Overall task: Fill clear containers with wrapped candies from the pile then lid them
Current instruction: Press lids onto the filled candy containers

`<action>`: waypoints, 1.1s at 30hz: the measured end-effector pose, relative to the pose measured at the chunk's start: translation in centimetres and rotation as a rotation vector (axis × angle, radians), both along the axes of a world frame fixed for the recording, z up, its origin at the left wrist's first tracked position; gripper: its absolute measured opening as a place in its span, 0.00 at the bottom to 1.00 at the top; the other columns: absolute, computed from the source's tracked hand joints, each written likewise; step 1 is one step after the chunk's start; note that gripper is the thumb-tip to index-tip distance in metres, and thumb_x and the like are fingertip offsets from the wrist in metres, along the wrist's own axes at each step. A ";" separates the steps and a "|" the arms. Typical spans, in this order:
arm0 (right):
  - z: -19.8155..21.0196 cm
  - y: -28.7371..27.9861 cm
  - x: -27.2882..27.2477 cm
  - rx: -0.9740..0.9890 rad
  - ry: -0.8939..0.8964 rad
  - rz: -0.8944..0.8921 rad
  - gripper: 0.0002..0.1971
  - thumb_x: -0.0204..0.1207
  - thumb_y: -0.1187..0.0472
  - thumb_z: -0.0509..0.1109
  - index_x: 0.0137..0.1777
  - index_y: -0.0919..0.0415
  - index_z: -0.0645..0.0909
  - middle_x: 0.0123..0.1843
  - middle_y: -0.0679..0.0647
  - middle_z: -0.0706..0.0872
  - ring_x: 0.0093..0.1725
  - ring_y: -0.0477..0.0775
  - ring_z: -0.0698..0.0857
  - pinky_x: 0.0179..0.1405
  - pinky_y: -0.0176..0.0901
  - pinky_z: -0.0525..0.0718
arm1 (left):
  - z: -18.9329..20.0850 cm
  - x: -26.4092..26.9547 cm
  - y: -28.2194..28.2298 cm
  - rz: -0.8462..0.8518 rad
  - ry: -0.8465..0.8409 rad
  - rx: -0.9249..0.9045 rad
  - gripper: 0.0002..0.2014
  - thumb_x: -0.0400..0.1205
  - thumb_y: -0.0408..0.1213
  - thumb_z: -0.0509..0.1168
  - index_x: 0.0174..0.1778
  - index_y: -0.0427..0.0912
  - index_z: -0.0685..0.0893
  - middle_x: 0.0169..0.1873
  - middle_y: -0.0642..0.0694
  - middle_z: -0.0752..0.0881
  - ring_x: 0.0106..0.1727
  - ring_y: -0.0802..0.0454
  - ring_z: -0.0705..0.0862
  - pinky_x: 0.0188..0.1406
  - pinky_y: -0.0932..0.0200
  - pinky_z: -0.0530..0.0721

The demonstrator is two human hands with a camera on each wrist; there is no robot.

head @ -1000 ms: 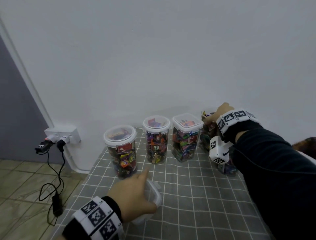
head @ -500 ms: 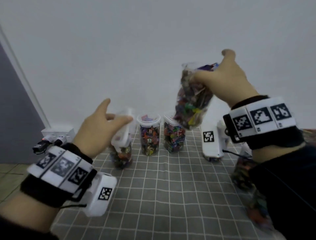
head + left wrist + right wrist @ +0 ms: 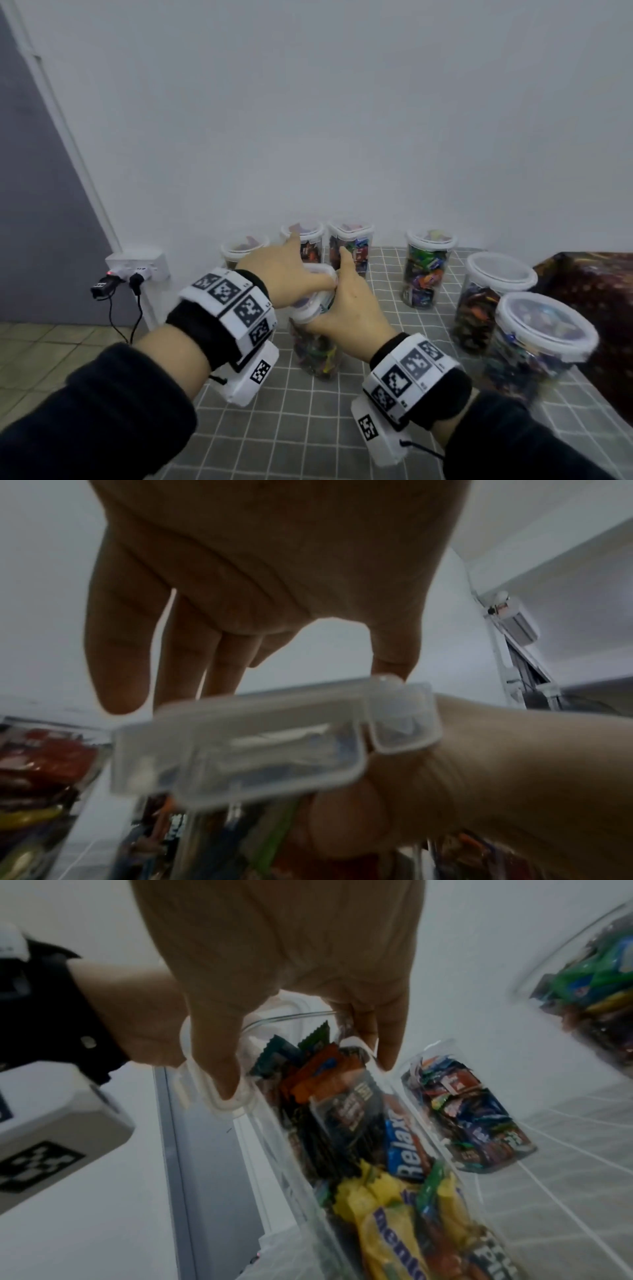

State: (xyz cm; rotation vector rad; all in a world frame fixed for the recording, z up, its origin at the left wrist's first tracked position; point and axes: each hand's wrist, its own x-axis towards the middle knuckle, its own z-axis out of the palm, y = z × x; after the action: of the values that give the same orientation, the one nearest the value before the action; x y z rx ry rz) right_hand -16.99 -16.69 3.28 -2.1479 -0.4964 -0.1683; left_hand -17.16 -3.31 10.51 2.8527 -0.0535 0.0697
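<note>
A filled container (image 3: 317,349) is stood upright on the gridded surface (image 3: 308,428), at centre of the head view. Its neck is gripped by the right hand (image 3: 352,308), fingers curled round the rim from 4 o'clock. A lid (image 3: 317,291) is held over the mouth by the left hand (image 3: 284,274), which comes in from 9 o'clock; thumb and fingertips are pinched on the lid edge. In the left wrist view the lid (image 3: 260,745) is seen tilted, one side lower, its tab under the thumb; whether it is already seated cannot be told. The container's long axis is vertical and the lid sits directly above it, so the coming press is judged to be straight down, the left hand being the nearer to the lid. Six lidded jars are seen from 11 to 3 o'clock, one at 11 (image 3: 245,248) and one at 3 (image 3: 537,342).
</note>
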 end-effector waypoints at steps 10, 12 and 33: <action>-0.9 -2.3 -0.6 0.098 0.264 0.044 0.70 0.59 0.54 0.84 0.81 0.52 0.25 0.83 0.51 0.56 0.81 0.52 0.59 0.78 0.53 0.65 | 0.3 0.8 -2.6 0.008 0.001 0.175 0.48 0.68 0.69 0.62 0.78 0.43 0.58 0.31 0.51 0.75 0.38 0.49 0.78 0.33 0.56 0.74; -1.2 -2.7 -0.7 0.103 0.309 0.043 0.67 0.62 0.58 0.83 0.81 0.54 0.26 0.84 0.52 0.55 0.81 0.53 0.59 0.77 0.51 0.67 | 0.3 1.1 -3.0 0.010 0.001 0.187 0.49 0.69 0.69 0.62 0.79 0.44 0.57 0.31 0.51 0.76 0.36 0.50 0.79 0.30 0.57 0.73; -2.6 -2.0 -0.9 0.266 0.265 0.066 0.43 0.56 0.50 0.75 0.73 0.43 0.59 0.69 0.48 0.75 0.69 0.48 0.75 0.71 0.54 0.76 | -0.5 3.1 -3.5 -0.089 0.042 0.402 0.35 0.70 0.75 0.56 0.48 0.44 0.83 0.46 0.47 0.87 0.46 0.50 0.84 0.44 0.55 0.79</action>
State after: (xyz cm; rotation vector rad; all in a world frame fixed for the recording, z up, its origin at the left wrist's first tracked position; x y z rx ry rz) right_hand -17.87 -18.71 0.66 -1.8563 -0.3675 0.0838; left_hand -14.11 -6.77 10.04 3.2462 -0.2073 -0.0232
